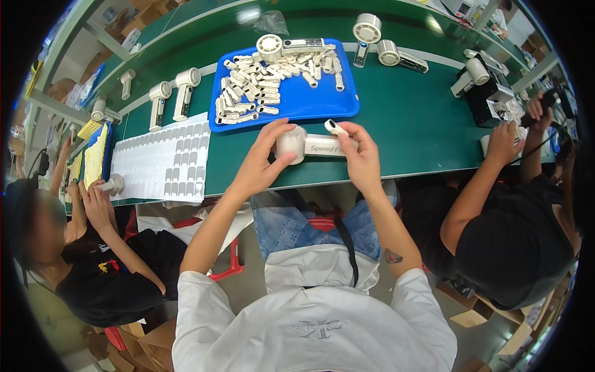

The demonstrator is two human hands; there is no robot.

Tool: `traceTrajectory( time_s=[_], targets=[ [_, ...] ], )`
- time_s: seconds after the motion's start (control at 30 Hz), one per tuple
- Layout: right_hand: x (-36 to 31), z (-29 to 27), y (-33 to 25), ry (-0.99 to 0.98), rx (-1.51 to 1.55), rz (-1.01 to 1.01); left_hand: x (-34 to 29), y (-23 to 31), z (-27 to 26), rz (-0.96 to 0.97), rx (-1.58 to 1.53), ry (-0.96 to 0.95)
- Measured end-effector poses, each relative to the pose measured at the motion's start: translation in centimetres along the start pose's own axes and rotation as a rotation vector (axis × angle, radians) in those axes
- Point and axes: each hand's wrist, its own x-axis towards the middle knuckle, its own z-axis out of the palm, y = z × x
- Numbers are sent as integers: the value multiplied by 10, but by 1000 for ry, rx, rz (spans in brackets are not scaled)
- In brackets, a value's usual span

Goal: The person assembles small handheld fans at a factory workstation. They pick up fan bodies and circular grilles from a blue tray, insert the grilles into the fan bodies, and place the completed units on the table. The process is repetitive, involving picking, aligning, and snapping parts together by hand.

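A white handheld fan [319,146] lies crosswise before me at the table's front edge. My left hand [259,162] is closed round its round head. At the handle's other end, my right hand [364,160] pinches a small white oval part with a dark spot [335,128]; its fingers also cover that end of the handle. Just beyond both hands sits a blue tray [325,102] heaped with similar small white parts [260,80]. Another fan [291,46] rests across the tray's far rim.
Several fans stand or lie about, including a fan [184,93] left of the tray and a fan [365,37] behind it. A white sheet of grey stickers [164,158] lies left. Co-workers sit on both sides; a black machine [489,93] stands right on the green table [415,124].
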Motion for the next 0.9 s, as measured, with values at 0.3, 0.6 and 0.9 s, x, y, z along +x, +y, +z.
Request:
traceTrajectory(
  time_s=[0.3,0.6,0.9],
  targets=[
    [35,2,-22,154,-236,-268,3,27,-1,-186,203,81],
    [175,-65,-45,184,-1117,-1016,2,19,-9,-447,223,53],
    [164,-51,-42,177,-997,-787,1,17,1,-210,396,284]
  ],
)
